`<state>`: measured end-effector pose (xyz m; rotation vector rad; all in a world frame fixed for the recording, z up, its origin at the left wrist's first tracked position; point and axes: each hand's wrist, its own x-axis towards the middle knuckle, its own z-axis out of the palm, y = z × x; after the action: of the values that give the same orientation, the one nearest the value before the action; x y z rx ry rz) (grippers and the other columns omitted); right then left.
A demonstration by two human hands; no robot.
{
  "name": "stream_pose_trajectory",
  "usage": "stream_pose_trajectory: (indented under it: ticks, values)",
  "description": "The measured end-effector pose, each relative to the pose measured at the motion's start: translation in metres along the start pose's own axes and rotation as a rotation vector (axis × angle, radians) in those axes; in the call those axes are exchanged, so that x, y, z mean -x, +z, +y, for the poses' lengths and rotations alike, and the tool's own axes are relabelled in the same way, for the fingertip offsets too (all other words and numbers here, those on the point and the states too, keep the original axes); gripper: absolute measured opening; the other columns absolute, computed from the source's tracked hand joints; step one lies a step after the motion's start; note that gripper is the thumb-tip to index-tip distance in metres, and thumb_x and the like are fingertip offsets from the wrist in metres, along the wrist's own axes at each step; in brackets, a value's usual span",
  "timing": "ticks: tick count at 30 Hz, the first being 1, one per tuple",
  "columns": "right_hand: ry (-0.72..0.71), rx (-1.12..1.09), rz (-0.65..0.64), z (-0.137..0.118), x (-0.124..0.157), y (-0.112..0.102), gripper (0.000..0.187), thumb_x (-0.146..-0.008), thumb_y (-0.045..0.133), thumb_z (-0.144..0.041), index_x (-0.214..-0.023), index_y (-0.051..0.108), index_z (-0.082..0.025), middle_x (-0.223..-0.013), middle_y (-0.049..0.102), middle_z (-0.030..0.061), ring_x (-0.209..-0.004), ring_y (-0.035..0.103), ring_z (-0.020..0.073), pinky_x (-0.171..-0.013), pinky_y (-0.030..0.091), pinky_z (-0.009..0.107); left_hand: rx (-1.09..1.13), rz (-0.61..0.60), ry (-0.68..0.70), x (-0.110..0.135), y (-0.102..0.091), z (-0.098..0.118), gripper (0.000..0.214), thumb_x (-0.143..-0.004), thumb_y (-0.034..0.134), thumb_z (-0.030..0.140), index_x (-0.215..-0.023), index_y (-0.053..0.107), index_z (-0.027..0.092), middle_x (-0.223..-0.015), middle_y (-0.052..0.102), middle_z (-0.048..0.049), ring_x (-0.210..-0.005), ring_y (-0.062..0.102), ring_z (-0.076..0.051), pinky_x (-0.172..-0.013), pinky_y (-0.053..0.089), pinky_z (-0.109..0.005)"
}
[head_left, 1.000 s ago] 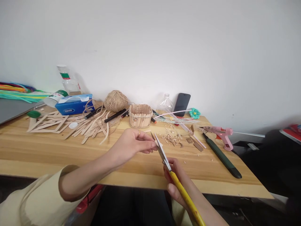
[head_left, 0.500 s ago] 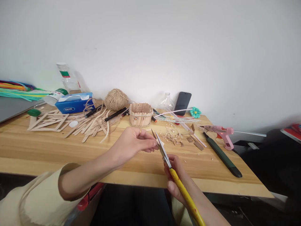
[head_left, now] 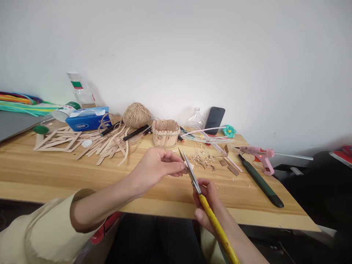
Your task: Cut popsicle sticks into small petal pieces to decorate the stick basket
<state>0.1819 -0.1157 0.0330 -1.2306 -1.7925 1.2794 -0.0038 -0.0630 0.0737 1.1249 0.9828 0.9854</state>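
My right hand [head_left: 207,205] is closed around yellow-handled scissors [head_left: 213,216], their blades partly apart and pointing up and to the left. Between the thumb and fingers of my left hand [head_left: 162,163] is a small pale piece [head_left: 189,165], which looks like wood or card and lies at the blades. Most of that piece is hidden by the fingers and the scissors. Just beyond my hands stands a small basket made of wooden sticks [head_left: 165,138], with a scalloped rim. Wood chips [head_left: 202,159] are scattered on the table right of the blades.
Craft sticks [head_left: 101,146], a twine ball [head_left: 136,115] and a blue tissue pack [head_left: 88,119] are on the left. On the right are a pink glue gun [head_left: 260,157], a dark green long-handled tool [head_left: 261,181], a phone [head_left: 215,120] and a turquoise flower [head_left: 229,131].
Both hands hold nearly the same position, with the pale piece still at the scissors. The blades look slightly wider apart. The whole view has shifted a little.
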Motion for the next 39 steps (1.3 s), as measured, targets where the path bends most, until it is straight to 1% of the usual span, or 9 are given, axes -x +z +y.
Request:
stream_pose_trajectory:
  ticks: [2,4,7,10,13,18,26,35,39]
  values:
    - [0.021,-0.013,0.047,0.003,-0.001,0.002,0.049,-0.078,0.051,-0.063,-0.1,0.036,-0.023,-0.087,0.048,0.0024,-0.075,0.048,0.0173,-0.066,0.041,0.029,0.004,0.011,0.016,0.0,0.0,0.0,0.001,-0.064,0.069,0.015,-0.063,0.07,0.014,-0.06,0.067,0.0012,-0.059,0.06,-0.009,-0.06,0.049,-0.02]
    - [0.036,-0.013,0.057,0.004,-0.002,0.003,0.047,-0.078,0.051,-0.065,-0.093,0.037,-0.022,-0.084,0.047,0.0013,-0.072,0.046,0.0162,-0.064,0.04,0.028,0.007,0.018,0.031,0.0,0.0,-0.001,0.001,-0.064,0.069,0.015,-0.064,0.07,0.014,-0.06,0.067,0.0011,-0.059,0.06,-0.009,-0.061,0.049,-0.02]
    - [0.046,0.003,-0.009,0.004,-0.004,-0.001,0.05,-0.076,0.049,-0.069,-0.086,0.041,-0.02,-0.078,0.044,0.0,-0.068,0.041,0.0152,-0.061,0.036,0.028,0.004,0.025,0.037,-0.001,-0.001,-0.002,0.003,-0.064,0.07,0.017,-0.064,0.07,0.014,-0.061,0.068,0.0002,-0.06,0.06,-0.01,-0.062,0.05,-0.022]
    - [0.062,0.022,-0.078,0.002,-0.005,-0.006,0.056,-0.073,0.045,-0.074,-0.084,0.045,-0.019,-0.073,0.041,-0.0009,-0.065,0.037,0.0147,-0.058,0.032,0.027,0.004,0.023,0.032,-0.001,-0.002,-0.004,0.004,-0.064,0.07,0.017,-0.065,0.069,0.014,-0.062,0.068,-0.0004,-0.061,0.061,-0.011,-0.064,0.05,-0.023]
    - [0.065,0.024,-0.097,0.001,-0.005,-0.006,0.061,-0.071,0.042,-0.078,-0.084,0.047,-0.019,-0.071,0.04,-0.0009,-0.064,0.036,0.015,-0.057,0.03,0.027,0.016,0.014,0.038,0.0,-0.002,-0.004,0.003,-0.064,0.07,0.017,-0.065,0.07,0.014,-0.063,0.069,-0.0009,-0.063,0.062,-0.012,-0.065,0.051,-0.024]
    - [-0.005,0.053,-0.078,-0.003,-0.004,-0.006,0.06,-0.071,0.04,-0.079,-0.081,0.046,-0.02,-0.071,0.041,-0.0002,-0.062,0.034,0.015,-0.055,0.03,0.027,0.018,0.015,0.051,0.002,0.0,-0.002,0.006,-0.063,0.07,0.02,-0.065,0.07,0.014,-0.064,0.07,-0.002,-0.063,0.063,-0.014,-0.066,0.051,-0.026]
    - [-0.027,0.047,-0.07,-0.002,-0.001,-0.006,0.055,-0.075,0.039,-0.075,-0.082,0.046,-0.021,-0.073,0.039,-0.0001,-0.064,0.032,0.0154,-0.055,0.029,0.027,0.073,0.002,0.054,0.004,0.002,0.002,0.003,-0.062,0.071,0.017,-0.063,0.07,0.014,-0.061,0.07,-0.0003,-0.06,0.062,-0.011,-0.063,0.05,-0.022]
    - [-0.039,0.039,-0.066,-0.011,-0.005,-0.001,0.056,-0.072,0.042,-0.077,-0.075,0.041,-0.021,-0.064,0.031,-0.0046,-0.056,0.024,0.0122,-0.049,0.021,0.025,0.073,0.023,0.037,0.006,0.004,0.004,0.003,-0.06,0.071,0.017,-0.061,0.069,0.014,-0.06,0.069,-0.0006,-0.06,0.063,-0.013,-0.064,0.051,-0.025]
    - [-0.02,0.064,-0.046,-0.014,-0.003,-0.001,0.058,-0.071,0.041,-0.078,-0.071,0.039,-0.02,-0.061,0.029,-0.0054,-0.055,0.023,0.0114,-0.048,0.02,0.025,0.091,0.008,0.047,0.006,0.004,0.004,0.001,-0.061,0.071,0.015,-0.061,0.07,0.015,-0.059,0.07,0.0004,-0.059,0.063,-0.011,-0.062,0.05,-0.023]
